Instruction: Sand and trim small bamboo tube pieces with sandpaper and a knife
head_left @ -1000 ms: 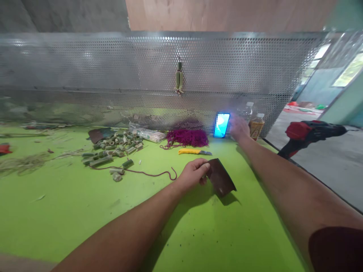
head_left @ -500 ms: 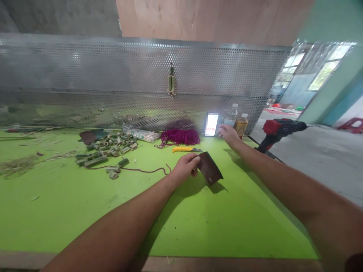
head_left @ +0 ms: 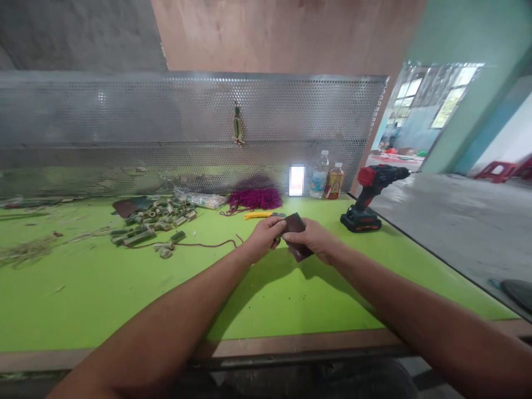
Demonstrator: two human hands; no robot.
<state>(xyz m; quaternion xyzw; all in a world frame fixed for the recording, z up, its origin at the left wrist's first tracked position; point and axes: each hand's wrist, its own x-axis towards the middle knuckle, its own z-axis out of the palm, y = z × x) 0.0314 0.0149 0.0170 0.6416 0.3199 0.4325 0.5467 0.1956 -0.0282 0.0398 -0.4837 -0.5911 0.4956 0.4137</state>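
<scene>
A small piece of dark brown sandpaper sits between the person's two hands, raised just above the green desk. It is a flexible sheet with a dull, matt face, and it looks bent or folded over, though the hands hide too much of it to be sure. The left-hand grip pinches its left edge, fingers curled round. The right-hand grip lies across the top, pressing down, while a corner pokes out below, tilted toward the desk.
</scene>
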